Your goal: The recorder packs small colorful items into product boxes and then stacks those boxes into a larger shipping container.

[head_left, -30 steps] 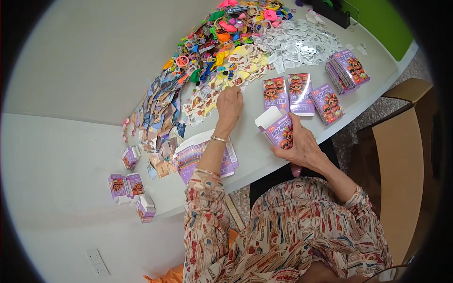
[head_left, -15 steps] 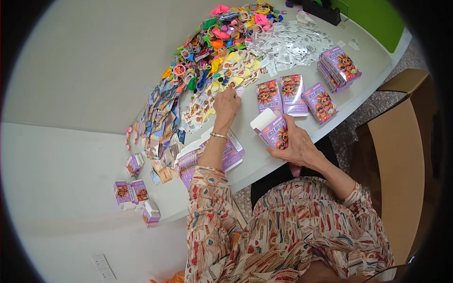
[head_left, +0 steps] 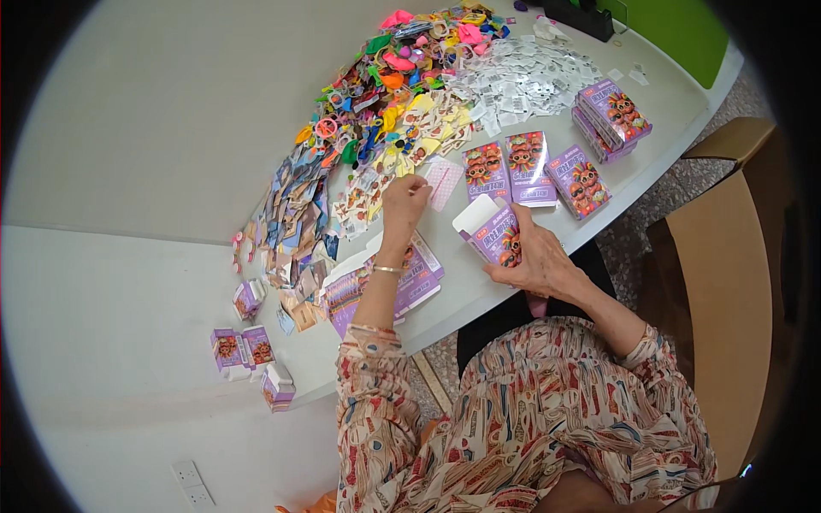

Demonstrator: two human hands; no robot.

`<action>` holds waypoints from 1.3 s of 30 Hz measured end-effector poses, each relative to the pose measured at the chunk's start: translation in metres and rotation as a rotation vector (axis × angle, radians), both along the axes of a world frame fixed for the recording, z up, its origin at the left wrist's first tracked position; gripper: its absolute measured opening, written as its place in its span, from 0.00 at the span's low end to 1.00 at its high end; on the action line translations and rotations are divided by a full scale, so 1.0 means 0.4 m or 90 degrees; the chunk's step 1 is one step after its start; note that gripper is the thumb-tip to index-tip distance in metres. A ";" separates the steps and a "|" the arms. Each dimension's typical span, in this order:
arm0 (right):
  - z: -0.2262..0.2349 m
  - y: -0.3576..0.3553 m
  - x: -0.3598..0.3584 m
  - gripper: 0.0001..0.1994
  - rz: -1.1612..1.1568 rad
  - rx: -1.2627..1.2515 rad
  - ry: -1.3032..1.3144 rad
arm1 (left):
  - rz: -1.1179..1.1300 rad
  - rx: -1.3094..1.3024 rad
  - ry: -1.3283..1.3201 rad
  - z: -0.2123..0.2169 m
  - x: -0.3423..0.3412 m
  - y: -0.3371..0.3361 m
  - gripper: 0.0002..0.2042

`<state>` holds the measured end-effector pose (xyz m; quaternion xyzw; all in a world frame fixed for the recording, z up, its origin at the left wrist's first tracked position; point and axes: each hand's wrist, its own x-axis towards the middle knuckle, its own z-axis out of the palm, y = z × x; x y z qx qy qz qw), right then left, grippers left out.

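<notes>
My right hand (head_left: 537, 261) grips a purple cardboard box (head_left: 494, 235) printed with cartoon figures; its white end flap stands open toward the upper left. Above the table, my left hand (head_left: 405, 205) has its fingers curled and pinched together; what they hold, if anything, is too small to make out. Just right of its fingertips is a pink patterned card (head_left: 444, 182). Beyond the hand lie small yellow-and-white printed pieces (head_left: 440, 120) and white printed pieces (head_left: 363, 195). A row of flat purple boxes (head_left: 416, 278) lies partly under my left forearm.
Colourful small toys (head_left: 393, 77) are heaped at the back, beside white packets (head_left: 530, 77). Purple boxes (head_left: 486, 175) lie flat ahead, with a stack (head_left: 614, 120) at the right. Cards (head_left: 295, 214) and several small boxes (head_left: 256, 346) are at the left. A brown chair (head_left: 718, 316) stands right.
My left hand has drawn back from the yellow-and-white pieces, slightly toward me, and the pink patterned card now shows more fully. My right hand keeps holding the box in nearly the same place.
</notes>
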<state>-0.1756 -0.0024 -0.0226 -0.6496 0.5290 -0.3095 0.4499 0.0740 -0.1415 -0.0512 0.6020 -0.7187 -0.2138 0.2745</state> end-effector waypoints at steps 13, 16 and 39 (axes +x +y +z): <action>-0.002 -0.001 -0.013 0.49 0.000 0.009 -0.028 | 0.014 0.087 -0.205 0.007 -0.028 -0.023 0.23; -0.007 -0.003 -0.017 0.48 -0.003 0.023 -0.032 | 0.047 0.054 -0.171 0.001 -0.048 0.000 0.25; -0.017 -0.008 -0.013 0.47 -0.010 -0.006 -0.029 | 0.204 0.125 -0.180 0.012 -0.137 0.043 0.34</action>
